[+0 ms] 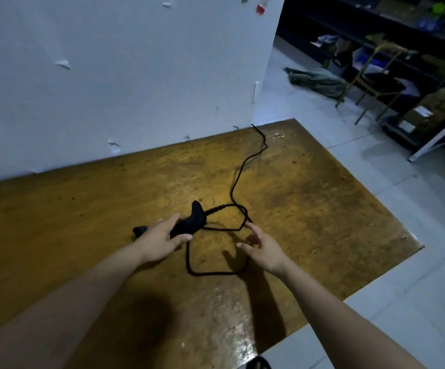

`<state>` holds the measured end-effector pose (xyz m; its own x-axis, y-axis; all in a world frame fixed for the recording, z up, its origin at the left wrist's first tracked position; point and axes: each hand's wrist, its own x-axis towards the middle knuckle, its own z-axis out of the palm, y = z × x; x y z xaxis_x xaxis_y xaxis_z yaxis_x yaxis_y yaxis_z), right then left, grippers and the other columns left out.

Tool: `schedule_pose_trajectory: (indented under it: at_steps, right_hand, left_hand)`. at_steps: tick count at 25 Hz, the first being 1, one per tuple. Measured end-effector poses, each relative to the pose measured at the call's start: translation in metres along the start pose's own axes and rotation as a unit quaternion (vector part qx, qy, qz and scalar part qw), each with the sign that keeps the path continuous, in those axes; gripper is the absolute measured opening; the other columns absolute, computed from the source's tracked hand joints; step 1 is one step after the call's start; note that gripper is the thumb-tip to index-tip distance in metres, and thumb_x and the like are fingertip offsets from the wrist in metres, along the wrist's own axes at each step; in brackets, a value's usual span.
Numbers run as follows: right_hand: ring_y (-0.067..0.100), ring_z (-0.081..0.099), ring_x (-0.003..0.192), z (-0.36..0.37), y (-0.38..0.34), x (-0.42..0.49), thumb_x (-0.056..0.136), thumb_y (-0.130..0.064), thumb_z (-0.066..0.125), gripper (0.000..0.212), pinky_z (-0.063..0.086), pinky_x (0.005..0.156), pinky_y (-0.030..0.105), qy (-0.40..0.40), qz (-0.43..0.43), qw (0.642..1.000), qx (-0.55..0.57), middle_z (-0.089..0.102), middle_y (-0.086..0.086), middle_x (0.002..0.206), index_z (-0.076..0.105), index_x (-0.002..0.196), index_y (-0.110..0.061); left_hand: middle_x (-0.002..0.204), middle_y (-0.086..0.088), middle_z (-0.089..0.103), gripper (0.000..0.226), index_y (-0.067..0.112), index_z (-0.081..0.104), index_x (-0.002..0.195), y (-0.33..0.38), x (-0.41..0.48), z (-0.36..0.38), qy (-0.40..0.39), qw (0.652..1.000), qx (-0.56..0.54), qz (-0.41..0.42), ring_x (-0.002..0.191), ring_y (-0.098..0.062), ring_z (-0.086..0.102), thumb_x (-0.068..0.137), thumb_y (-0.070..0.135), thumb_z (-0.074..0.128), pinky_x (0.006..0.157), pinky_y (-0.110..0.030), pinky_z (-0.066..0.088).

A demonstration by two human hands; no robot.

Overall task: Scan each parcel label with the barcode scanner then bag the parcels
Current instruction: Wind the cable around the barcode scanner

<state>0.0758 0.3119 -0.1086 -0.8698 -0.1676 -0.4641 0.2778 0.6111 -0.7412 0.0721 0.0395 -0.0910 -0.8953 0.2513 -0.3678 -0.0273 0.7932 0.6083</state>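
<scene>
A black barcode scanner (193, 221) lies near the middle of the brown wooden table (83, 209). My left hand (163, 239) is wrapped around the scanner's body. Its black cable (238, 171) loops on the tabletop and runs to the table's far edge by the wall. My right hand (262, 249) hovers just right of the cable loop, fingers apart, holding nothing. No parcels or bags are on the table.
A white wall (109, 75) stands along the table's far side. To the right is a tiled floor (375, 209), a green bundle (317, 79), a chair frame (375, 75) and dark shelves holding brown boxes (434, 107).
</scene>
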Motion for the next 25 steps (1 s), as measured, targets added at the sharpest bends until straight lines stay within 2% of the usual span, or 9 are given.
schedule_pose_trajectory:
  at_steps: [2,4,7,10,13,15,17,21,25]
  right_hand:
    - [0.023,0.053,0.116,-0.008,-0.004,0.014,0.093,-0.021,0.058,0.027,0.043,0.093,0.031,0.036,-0.029,0.997,0.063,0.058,0.006,0.119,0.057,0.119,-0.014]
    - [0.021,0.058,0.101,-0.027,-0.015,0.024,0.095,-0.018,0.054,0.011,0.045,0.080,0.027,0.055,-0.019,0.982,0.182,0.064,0.005,0.102,0.061,0.101,-0.013]
    - [0.015,0.062,0.091,-0.058,-0.033,0.037,0.099,-0.018,0.046,0.017,0.046,0.067,0.019,0.024,-0.018,0.966,0.259,0.068,0.005,0.105,0.061,0.107,-0.015]
    - [0.017,0.060,0.088,-0.079,-0.045,0.049,0.101,-0.012,0.040,0.025,0.049,0.073,0.023,-0.023,-0.055,0.963,0.261,0.065,0.004,0.095,0.056,0.117,-0.022]
    - [0.026,0.060,0.088,-0.112,-0.041,0.064,0.101,-0.014,0.038,0.036,0.052,0.084,0.042,-0.033,-0.101,0.967,0.231,0.065,0.012,0.093,0.047,0.133,-0.028]
    - [0.024,0.062,0.077,-0.135,-0.038,0.071,0.101,-0.014,0.038,0.035,0.054,0.073,0.037,-0.039,-0.116,0.966,0.227,0.065,0.011,0.088,0.046,0.130,-0.033]
    - [0.021,0.063,0.068,-0.151,-0.039,0.069,0.102,-0.012,0.036,0.031,0.055,0.064,0.036,-0.071,-0.123,0.950,0.278,0.065,0.011,0.084,0.052,0.126,-0.022]
    - [0.013,0.051,0.038,-0.168,-0.048,0.053,0.101,-0.012,0.036,0.030,0.045,0.038,0.024,-0.177,-0.100,0.895,0.397,0.061,0.006,0.052,0.060,0.119,-0.019]
    - [0.010,0.044,0.051,-0.179,-0.037,0.059,0.094,-0.014,0.048,0.016,0.031,0.045,0.019,-0.267,-0.100,0.926,0.249,0.060,0.007,0.071,0.062,0.092,-0.007]
  left_hand:
    - [0.105,0.003,0.050,0.038,0.020,0.042,0.123,0.020,0.011,-0.001,-0.008,0.998,-0.063,-0.002,0.090,-0.013,0.050,0.094,0.042,0.051,0.073,-0.026,0.040]
    - [0.100,0.004,0.053,0.025,0.019,0.046,0.114,0.046,0.022,0.000,-0.004,0.985,-0.171,-0.008,0.086,-0.010,0.050,0.095,0.034,0.051,0.069,-0.020,0.041]
    - [0.090,0.003,0.059,0.012,0.018,0.050,0.106,0.093,0.040,0.001,0.037,0.960,-0.278,-0.005,0.079,-0.008,0.056,0.097,0.026,0.049,0.060,-0.006,0.044]
    - [0.092,-0.004,0.066,0.011,0.021,0.055,0.104,0.135,0.062,0.008,0.075,0.930,-0.361,-0.010,0.081,-0.015,0.063,0.097,0.026,0.049,0.073,-0.020,0.050]
    - [0.083,-0.008,0.067,0.019,0.016,0.057,0.108,0.180,0.077,0.012,0.071,0.885,-0.459,-0.010,0.071,-0.017,0.065,0.096,0.027,0.047,0.070,-0.029,0.053]
    - [0.074,-0.011,0.064,0.026,0.009,0.057,0.106,0.206,0.081,0.009,0.042,0.846,-0.531,0.003,0.063,-0.019,0.063,0.092,0.028,0.046,0.062,-0.028,0.053]
    - [0.071,-0.013,0.062,0.029,0.004,0.057,0.102,0.226,0.083,0.006,0.000,0.821,-0.570,0.021,0.061,-0.022,0.060,0.090,0.029,0.047,0.059,-0.029,0.053]
    - [0.070,-0.015,0.064,0.029,0.005,0.060,0.099,0.256,0.099,0.006,-0.073,0.852,-0.517,0.040,0.062,-0.024,0.063,0.084,0.028,0.052,0.061,-0.031,0.056]
    - [0.072,-0.007,0.069,0.025,0.015,0.068,0.098,0.257,0.103,-0.020,-0.093,0.932,-0.350,0.020,0.063,-0.019,0.066,0.087,0.034,0.055,0.063,-0.027,0.055]
